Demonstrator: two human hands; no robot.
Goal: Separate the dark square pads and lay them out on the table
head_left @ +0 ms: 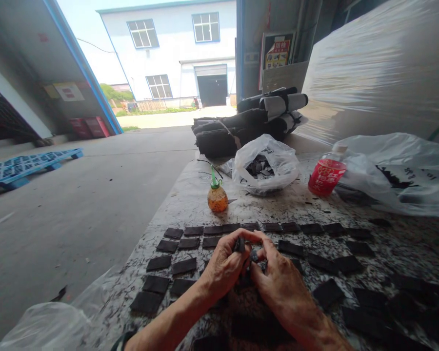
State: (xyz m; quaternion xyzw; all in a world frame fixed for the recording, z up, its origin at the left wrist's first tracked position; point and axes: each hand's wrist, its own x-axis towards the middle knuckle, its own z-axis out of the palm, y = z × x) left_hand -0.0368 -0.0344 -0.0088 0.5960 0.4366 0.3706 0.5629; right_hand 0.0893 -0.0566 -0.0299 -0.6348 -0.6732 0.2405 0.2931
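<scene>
- Observed a small black piece of sheet-like material (pixel 239 244) above the middle of the table, pinched between curled fingers and thumb of the left hand (pixel 225 258).
- Noted the right hand (pixel 278 273) directly opposite, fingers bent, tips meeting those of the left; cannot tell its exact grip, partly hidden.
- Below and around both hands: recorded flat black rectangular pieces (pixel 183 265) in uneven rows, more crowded and darker at right.
- Underneath: logged a pale table surface (pixel 183 204), strewn with fine dark shreds.
- Past the rows: found a round, orange-filled bottle with green spout (pixel 217 200), upright.
- Right of it: saw a translucent white plastic bag (pixel 285 170), open, with dark scraps (pixel 259 167) inside; farther right, a clear bottle with red label (pixel 325 175).
- Beyond the bag: noted bundled black rolls (pixel 234 126).
- On the floor at far left: noted a blue slatted pallet (pixel 32 163).
</scene>
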